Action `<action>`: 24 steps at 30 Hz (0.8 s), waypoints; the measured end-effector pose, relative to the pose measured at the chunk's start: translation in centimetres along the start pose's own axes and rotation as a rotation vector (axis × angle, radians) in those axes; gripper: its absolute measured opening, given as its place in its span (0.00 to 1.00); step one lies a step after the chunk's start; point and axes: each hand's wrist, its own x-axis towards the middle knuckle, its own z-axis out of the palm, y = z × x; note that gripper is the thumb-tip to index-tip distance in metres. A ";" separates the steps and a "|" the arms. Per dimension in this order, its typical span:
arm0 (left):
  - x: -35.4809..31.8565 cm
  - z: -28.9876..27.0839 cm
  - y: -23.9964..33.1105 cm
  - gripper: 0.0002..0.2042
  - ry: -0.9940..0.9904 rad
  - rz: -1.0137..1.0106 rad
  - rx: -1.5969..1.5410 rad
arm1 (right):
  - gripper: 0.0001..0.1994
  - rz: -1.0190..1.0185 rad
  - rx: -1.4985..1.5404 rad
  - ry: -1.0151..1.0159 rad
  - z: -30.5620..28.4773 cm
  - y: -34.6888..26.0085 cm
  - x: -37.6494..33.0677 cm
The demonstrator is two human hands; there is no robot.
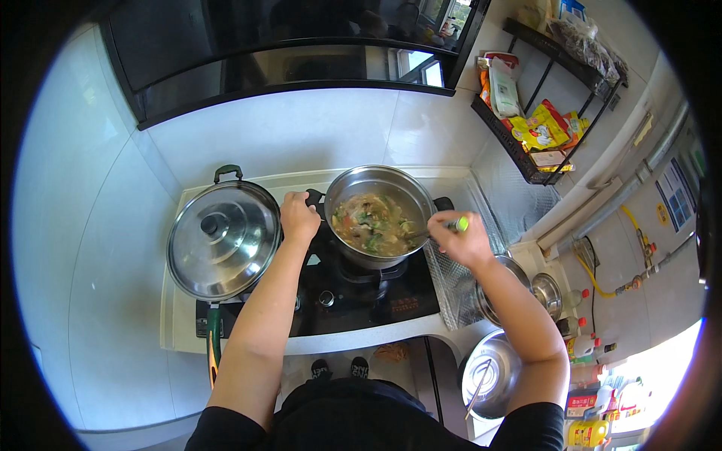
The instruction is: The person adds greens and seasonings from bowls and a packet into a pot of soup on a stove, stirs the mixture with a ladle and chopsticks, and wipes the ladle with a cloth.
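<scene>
One steel pot (380, 214) full of stew on the hob looks heavy, hot and sloshy, so its black side handle, where the left hand (298, 216) is clenched, is the spot to hold. The right hand (460, 237) grips one green-handled spoon (440, 227) dipping into the pot just left of it; one lidded wok (223, 239) sits left of the left grip.

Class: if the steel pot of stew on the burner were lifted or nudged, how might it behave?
The steel pot probably feels heavy, being nearly full of stew. Its contents could slosh or spill if tilted. The left hand grips its handle, suggesting it may shift while the right hand stirs.
</scene>
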 end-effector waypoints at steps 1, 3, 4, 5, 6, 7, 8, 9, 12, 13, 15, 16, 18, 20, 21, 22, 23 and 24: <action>0.1 0.0 0.1 0.13 0.001 0.000 0.003 | 0.09 0.275 0.135 -0.037 -0.2 0.4 0.7; 0.1 0.1 0.2 0.13 -0.013 -0.008 0.008 | 0.11 0.480 0.371 0.065 -0.7 0.9 0.9; 0.0 0.1 0.1 0.13 -0.019 -0.016 0.011 | 0.11 0.581 0.488 0.113 -0.9 1.1 0.9; 0.1 0.1 0.1 0.13 -0.013 -0.010 0.007 | 0.13 0.580 0.560 0.147 -1.1 1.3 0.8; 0.1 0.1 0.2 0.13 -0.007 -0.003 0.002 | 0.13 0.584 0.594 0.175 -1.4 1.4 0.7; 0.0 0.1 0.1 0.13 -0.003 0.002 0.000 | 0.13 0.589 0.630 0.200 -1.7 1.3 0.6; 0.0 0.1 0.1 0.13 -0.003 0.004 -0.003 | 0.13 0.595 0.666 0.226 -2.1 1.3 0.4; 0.0 0.1 0.1 0.13 -0.004 0.006 -0.006 | 0.12 0.582 0.679 0.229 -2.5 1.3 0.5; 0.0 0.1 0.0 0.13 -0.005 0.022 0.002 | 0.14 0.518 0.699 0.255 -2.9 1.5 0.6; 0.0 0.0 0.0 0.13 -0.003 0.026 0.008 | 0.15 0.492 0.701 0.260 -3.1 1.2 0.6; 0.0 -0.1 0.0 0.12 -0.001 0.030 0.011 | 0.14 0.449 0.704 0.277 -3.4 0.9 0.7; 0.1 -0.1 0.1 0.12 0.000 0.033 0.012 | 0.14 0.427 0.704 0.286 -3.4 0.9 0.7; 0.0 -0.1 0.1 0.12 0.009 0.042 0.015 | 0.13 0.360 0.675 0.290 -3.0 1.2 0.7; 0.0 0.0 0.1 0.12 0.016 0.050 0.017 | 0.12 0.285 0.625 0.281 -2.5 1.3 0.6; 0.0 0.1 0.0 0.13 0.019 0.054 0.019 | 0.12 0.244 0.590 0.270 -2.2 1.3 0.5; 0.1 0.1 -0.1 0.13 0.022 0.057 0.020 | 0.11 0.203 0.556 0.259 -2.0 1.4 0.3; 0.1 0.1 0.0 0.13 0.020 0.057 0.023 | 0.10 0.148 0.503 0.233 -1.7 1.6 0.1; 0.1 0.1 0.0 0.13 0.019 0.056 0.026 | 0.10 0.001 0.381 0.239 -1.5 1.9 0.0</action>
